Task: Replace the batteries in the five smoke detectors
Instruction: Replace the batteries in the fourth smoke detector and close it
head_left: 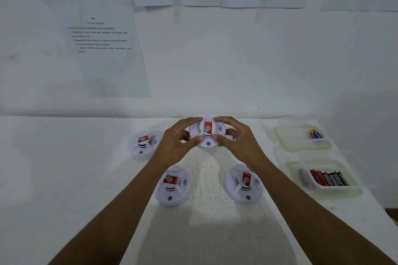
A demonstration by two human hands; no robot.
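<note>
Two bare hands hold a round white smoke detector (207,133) with a red label, by the middle of the worktop's (64,178) far edge. The left hand (178,140) and right hand (234,137) each close their grip round its rim, thumbs on the near side. Three others lie on the worktop: a far-left detector (144,144), a near-left detector (173,185) and a near-right detector (244,184). Along the right edge, a far container (280,135) holds a single battery (316,134); a near container (290,165) holds red and black batteries (329,178).
</note>
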